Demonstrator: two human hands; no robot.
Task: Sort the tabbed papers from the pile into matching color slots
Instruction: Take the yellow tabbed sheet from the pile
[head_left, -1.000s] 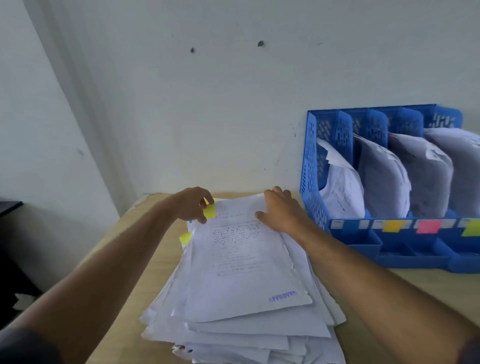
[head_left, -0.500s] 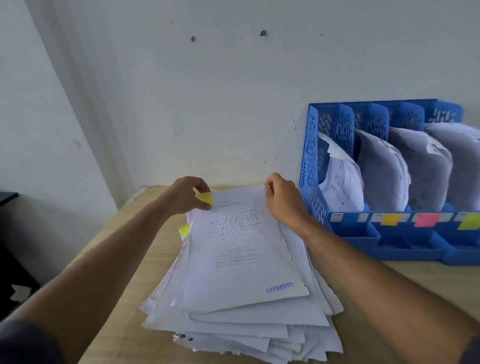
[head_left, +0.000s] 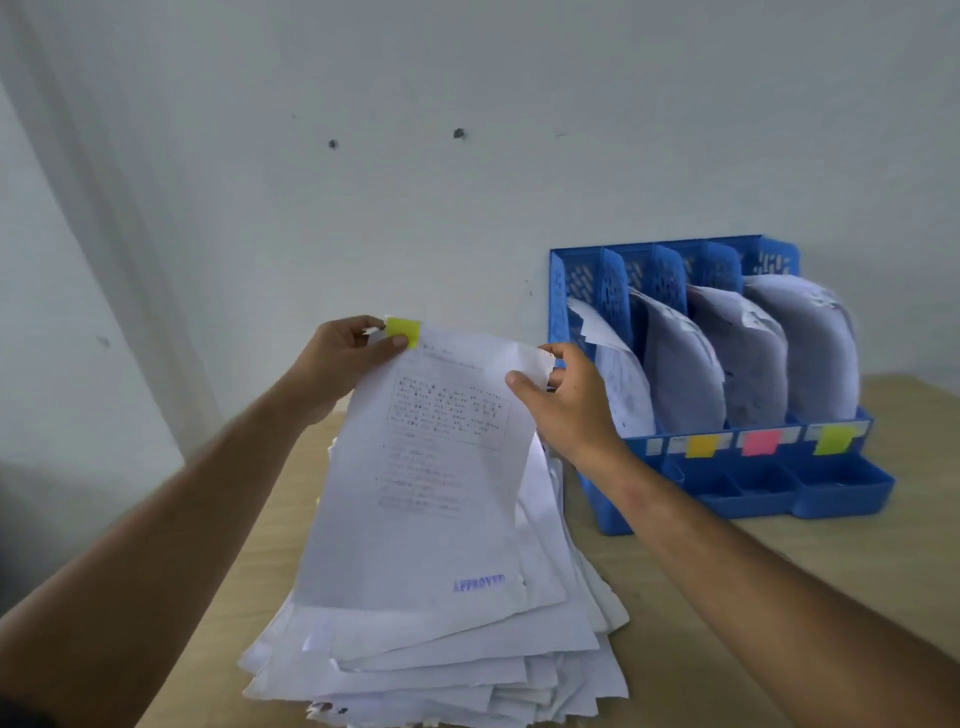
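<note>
White sheet (head_left: 415, 499) top corners pinched: left hand (head_left: 337, 358), right hand (head_left: 566, 400).

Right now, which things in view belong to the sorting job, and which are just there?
In the job:
- left hand and right hand, both pinching the top sheet
- its yellow-green tab
- paper pile
- blue file rack, with its yellow-green label

Not in the job:
- desk
- wall
</note>
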